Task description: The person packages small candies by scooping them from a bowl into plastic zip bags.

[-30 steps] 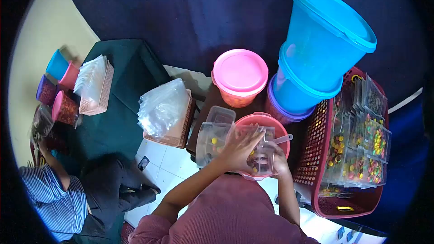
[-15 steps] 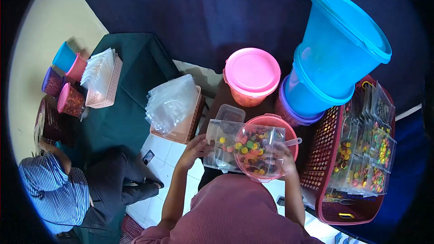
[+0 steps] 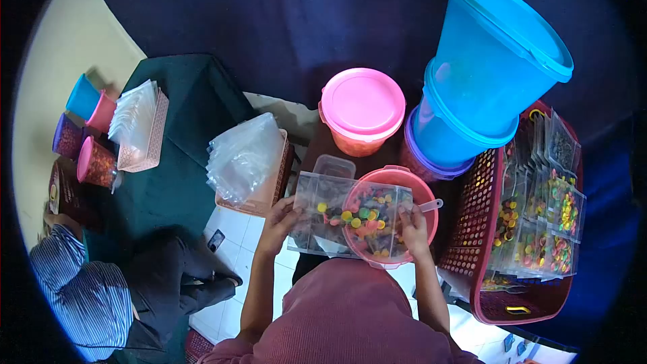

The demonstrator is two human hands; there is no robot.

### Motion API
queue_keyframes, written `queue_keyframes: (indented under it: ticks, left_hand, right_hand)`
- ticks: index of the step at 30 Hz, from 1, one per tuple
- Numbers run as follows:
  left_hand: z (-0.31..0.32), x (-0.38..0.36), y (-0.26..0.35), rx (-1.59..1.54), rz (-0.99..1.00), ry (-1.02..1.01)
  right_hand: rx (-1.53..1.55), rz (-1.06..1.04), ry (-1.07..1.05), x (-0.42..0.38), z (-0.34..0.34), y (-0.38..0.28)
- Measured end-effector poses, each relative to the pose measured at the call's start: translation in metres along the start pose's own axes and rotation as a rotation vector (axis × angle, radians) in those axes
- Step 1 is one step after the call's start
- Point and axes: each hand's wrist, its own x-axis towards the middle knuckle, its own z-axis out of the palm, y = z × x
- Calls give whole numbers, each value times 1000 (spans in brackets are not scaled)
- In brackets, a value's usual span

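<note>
A clear plastic bag (image 3: 350, 218) stretches lengthwise between my two hands, with colourful sweets gathered mostly in its middle and right part. Its left edge is pinched by my left hand (image 3: 278, 225). On the right end, my right hand (image 3: 414, 229) grips the plastic with the thumb on top. Under the bag stands an open pink bucket (image 3: 433, 219), partly hidden by it. A pale scoop handle (image 3: 431, 205) sticks out over the bucket's right rim. Behind the bag's upper left lies a small clear plastic container (image 3: 335, 166).
A lidded pink tub (image 3: 362, 104) and stacked blue tubs (image 3: 488, 61) stand behind. The red basket (image 3: 488, 212) at right holds several filled bags. On the left are empty bags (image 3: 246, 155) in a basket, and a seated person (image 3: 101, 296) beside a green-covered table (image 3: 192, 108).
The whole view has shifted slightly, with surroundings now further left. My right hand, blurred before, is now sharp with its thumb on the bag. Both hands still hold the bag over the bucket.
</note>
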Motion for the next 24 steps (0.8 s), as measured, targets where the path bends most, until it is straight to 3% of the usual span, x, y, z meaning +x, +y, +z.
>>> queue_keyframes:
  ticks: [1, 5, 7, 11, 13, 16, 20, 23, 24]
  left_hand:
    - [5, -6, 14, 2, 1, -3]
    - [17, -26, 62, 48, 235, -206]
    - [25, -29, 74, -135, 282, -265]
    - [27, -26, 64, -144, 394, -302]
    - [34, -25, 69, -96, 383, -306]
    - [43, -21, 70, -274, 192, -305]
    - [59, -10, 63, -349, 320, -286]
    - [60, -4, 60, -412, 321, -267]
    - [59, -3, 60, -400, 319, -275]
  right_hand:
    - [4, -119, 24, 4, 1, 6]
    - [101, -151, 92, 5, 16, 2]
    - [459, -56, 65, 1, 28, -9]
    - [347, -164, 168, 11, 35, 20]
    - [446, -42, 140, 1, 43, 0]
    - [492, 19, 35, 0, 41, 13]
    - [498, 109, 39, -5, 44, 2]
    - [598, 192, 132, 5, 41, 34]
    - [460, 178, 24, -5, 44, 6]
